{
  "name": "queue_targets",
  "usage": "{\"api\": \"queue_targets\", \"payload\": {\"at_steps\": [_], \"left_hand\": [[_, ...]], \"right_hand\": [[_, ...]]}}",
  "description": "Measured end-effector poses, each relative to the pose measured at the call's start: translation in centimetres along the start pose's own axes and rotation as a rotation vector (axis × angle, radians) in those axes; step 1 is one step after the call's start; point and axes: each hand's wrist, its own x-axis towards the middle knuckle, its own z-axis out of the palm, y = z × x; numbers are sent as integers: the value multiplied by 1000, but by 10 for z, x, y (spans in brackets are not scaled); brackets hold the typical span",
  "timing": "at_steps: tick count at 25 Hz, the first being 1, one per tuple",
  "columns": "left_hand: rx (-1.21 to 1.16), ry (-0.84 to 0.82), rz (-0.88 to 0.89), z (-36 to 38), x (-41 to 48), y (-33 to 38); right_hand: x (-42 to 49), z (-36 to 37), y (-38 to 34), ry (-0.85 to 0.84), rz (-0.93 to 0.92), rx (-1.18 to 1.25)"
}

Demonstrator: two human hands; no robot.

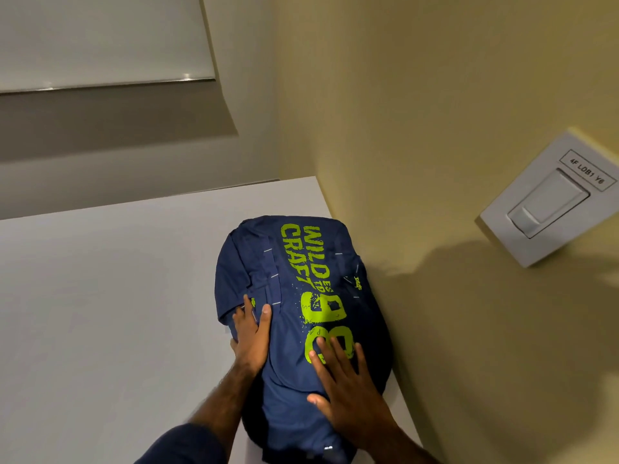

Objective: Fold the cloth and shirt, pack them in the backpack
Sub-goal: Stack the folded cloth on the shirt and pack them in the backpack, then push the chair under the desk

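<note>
A navy blue backpack [288, 279] with bright green lettering lies flat on the white table [110, 296], its right side close to the yellow wall. My left hand [252, 333] rests on the backpack's left edge, fingers straight and thumb spread over the fabric. My right hand [345, 390] lies flat on the front panel, fingers spread over the green print. No cloth or shirt is visible outside the bag.
The yellow wall [435, 162] rises along the table's right side and carries a white light switch [549, 199]. A window blind [100, 41] hangs at the upper left. The table's far edge runs behind the bag.
</note>
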Motion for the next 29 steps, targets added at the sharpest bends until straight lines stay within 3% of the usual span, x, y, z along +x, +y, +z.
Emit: {"api": "queue_targets", "payload": {"at_steps": [3,9,14,18,22,29], "left_hand": [[46,-69,5,-14,-9,-2],[449,-27,14,-44,-78,-19],[742,-27,239,-108,-103,-13],[779,70,304,-153,-104,1],[789,63,401,-188,-117,1],[866,54,524,-302,-148,-56]], "right_hand": [[-1,-1,-4,-12,25,37],[13,-12,-11,30,95,138],[47,-53,-30,43,187,206],[64,-90,-63,83,219,212],[64,-118,-110,162,232,178],[41,-159,-229,253,315,86]]}}
